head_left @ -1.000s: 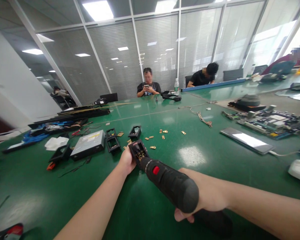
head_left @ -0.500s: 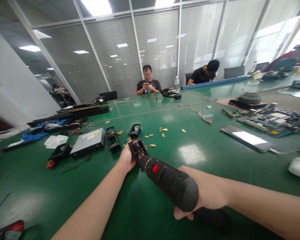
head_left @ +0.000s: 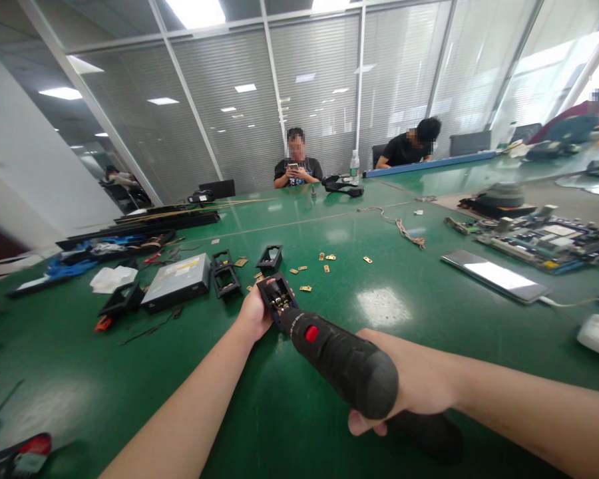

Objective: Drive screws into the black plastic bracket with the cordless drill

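My left hand [head_left: 255, 314] is closed around the side of a black plastic frame [head_left: 264, 290] with brass-coloured parts inside it. A black cordless drill [head_left: 344, 362] with a red button is in the grip of my right hand [head_left: 409, 379], its nose pointing into the frame. Where the bit meets the brass parts is too small to make out. Just past the held frame stands another black frame [head_left: 270, 258], and two more sit to its left, one of them this black frame [head_left: 225, 283]. Several small brass plates [head_left: 305, 289] lie scattered on the green table [head_left: 299, 233].
To the left are a silver disc drive [head_left: 177, 283], white tissue [head_left: 114, 279] and blue cables [head_left: 72, 267]. A phone [head_left: 494, 276] and a circuit board [head_left: 554, 239] lie to the right. Across the table sit two people, one holding a phone, near a water bottle [head_left: 354, 167].
Almost nothing differs. The whole view has shifted very slightly, while both hands, the drill and the frame keep the same position together.
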Motion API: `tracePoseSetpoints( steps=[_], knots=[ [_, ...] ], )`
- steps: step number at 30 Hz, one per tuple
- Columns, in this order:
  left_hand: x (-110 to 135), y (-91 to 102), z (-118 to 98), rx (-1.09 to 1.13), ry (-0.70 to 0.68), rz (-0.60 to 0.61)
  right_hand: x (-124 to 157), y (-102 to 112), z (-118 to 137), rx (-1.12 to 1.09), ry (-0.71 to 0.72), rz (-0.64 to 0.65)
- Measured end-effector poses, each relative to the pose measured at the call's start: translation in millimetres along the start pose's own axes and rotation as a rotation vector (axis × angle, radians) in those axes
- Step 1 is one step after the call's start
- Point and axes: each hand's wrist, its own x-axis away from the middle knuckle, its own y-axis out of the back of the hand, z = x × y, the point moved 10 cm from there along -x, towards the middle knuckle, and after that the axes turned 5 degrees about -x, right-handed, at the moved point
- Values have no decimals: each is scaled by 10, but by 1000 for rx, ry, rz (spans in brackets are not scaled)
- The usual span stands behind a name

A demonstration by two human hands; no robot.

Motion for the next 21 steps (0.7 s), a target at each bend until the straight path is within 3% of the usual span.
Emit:
tracePoseSetpoints(
  steps=[21],
  knots=[
    [18,-20,-24,-9,-18,-1,17,10,-32,16,-14,5]
  ],
)
